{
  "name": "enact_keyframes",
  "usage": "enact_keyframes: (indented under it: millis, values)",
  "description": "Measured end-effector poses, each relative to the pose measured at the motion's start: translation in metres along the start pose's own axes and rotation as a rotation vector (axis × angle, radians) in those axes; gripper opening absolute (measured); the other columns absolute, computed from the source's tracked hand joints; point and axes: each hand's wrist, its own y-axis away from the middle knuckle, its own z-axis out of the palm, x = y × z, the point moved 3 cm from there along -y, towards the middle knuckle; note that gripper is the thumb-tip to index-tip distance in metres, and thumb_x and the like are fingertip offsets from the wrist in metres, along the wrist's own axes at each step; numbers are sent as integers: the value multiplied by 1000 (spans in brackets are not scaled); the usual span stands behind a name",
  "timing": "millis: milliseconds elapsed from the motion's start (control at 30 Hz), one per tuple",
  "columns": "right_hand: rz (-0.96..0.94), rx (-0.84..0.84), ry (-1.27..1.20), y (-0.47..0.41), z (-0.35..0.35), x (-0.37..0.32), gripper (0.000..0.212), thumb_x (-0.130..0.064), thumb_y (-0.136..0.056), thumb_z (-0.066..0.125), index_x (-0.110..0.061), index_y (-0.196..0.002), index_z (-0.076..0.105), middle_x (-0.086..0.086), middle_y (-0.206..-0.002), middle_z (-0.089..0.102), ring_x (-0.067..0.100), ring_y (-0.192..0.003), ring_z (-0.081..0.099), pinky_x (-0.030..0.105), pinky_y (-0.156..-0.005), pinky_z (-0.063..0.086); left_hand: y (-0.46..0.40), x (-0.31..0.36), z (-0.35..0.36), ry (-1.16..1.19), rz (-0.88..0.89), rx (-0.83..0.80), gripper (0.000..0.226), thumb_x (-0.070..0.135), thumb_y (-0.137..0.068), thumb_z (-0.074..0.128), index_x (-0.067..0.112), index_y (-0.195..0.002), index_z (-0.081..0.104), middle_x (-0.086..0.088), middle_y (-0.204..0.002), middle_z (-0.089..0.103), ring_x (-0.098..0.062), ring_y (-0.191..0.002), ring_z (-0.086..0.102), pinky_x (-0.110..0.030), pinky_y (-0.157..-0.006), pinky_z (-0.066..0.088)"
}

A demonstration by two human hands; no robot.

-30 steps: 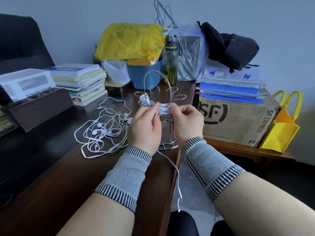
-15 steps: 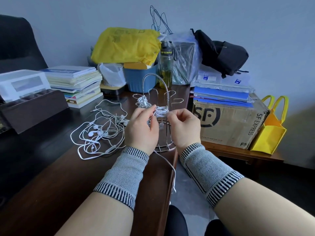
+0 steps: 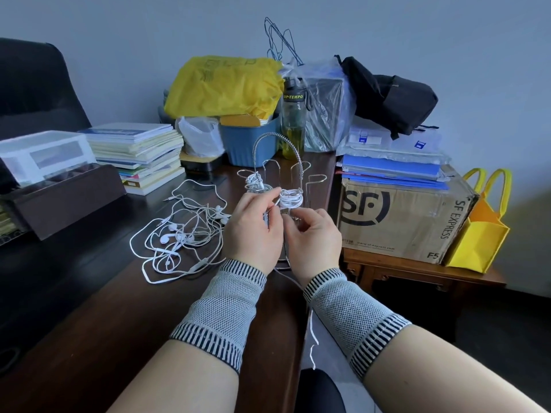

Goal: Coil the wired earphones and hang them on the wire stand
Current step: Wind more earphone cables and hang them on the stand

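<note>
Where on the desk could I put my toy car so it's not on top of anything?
Bare desk shows in front of the loose earphones, left of the left hand. The back is crowded: books, blue tub, bottle. The wire stand sits by the right edge.

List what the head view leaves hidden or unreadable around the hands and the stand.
- Wire stand: its base, behind both hands.
- Right hand: fingertips curl away, grip unclear.
- Coiled earphones: whether hooked on an arm, too fine.
- Loose cable: its end, too small to identify.
- Tangled earphones: how many pairs, overlapping.
</note>
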Motion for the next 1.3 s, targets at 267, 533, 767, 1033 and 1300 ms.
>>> enact_keyframes:
  millis: [267,533,767,1033,1300]
  values:
    - [-96,-36,-3,0,0,11,14,-24,-87,66,-21,-74,63,-5,-73,54,11,-69,51,19,-61,34,-1,-1,-1,-25,-12,-27,34,26,-87,69,30,-121,67,19,-93,50,2,-78,45,-10,-70,30]
    - [-251,13,6,-9,-15,7,11,-21,-80,68,-15,-73,63,-6,-76,50,12,-71,48,20,-64,34,-3,0,-2,-22,-23,-13,35,33,-84,72,29,-119,69,15,-95,52,0,-79,48,-21,-75,39]
    - [-269,-82,87,-9,-11,9,16,-27,-79,59,-11,-76,63,0,-79,54,23,-78,55,24,-70,35,-4,0,-4,-7,-31,14,31,27,-84,74,24,-114,72,4,-101,64,-1,-81,49,-10,-72,30]
    - [-61,-129,-50,-7,-22,8,15,-19,-83,65,-22,-70,59,-14,-57,54,0,-55,52,6,-56,36,-3,6,-5,-174,13,-23,31,30,-87,68,27,-117,68,4,-105,63,-20,-92,63,-24,-72,34]
    - [-52,-213,16,-7,-23,12,13,-22,-85,64,-19,-73,62,-15,-58,54,-2,-55,51,3,-55,36,-3,6,-6,-132,-13,-13,20,31,-87,68,23,-105,71,5,-99,61,-19,-87,63,-25,-71,35]
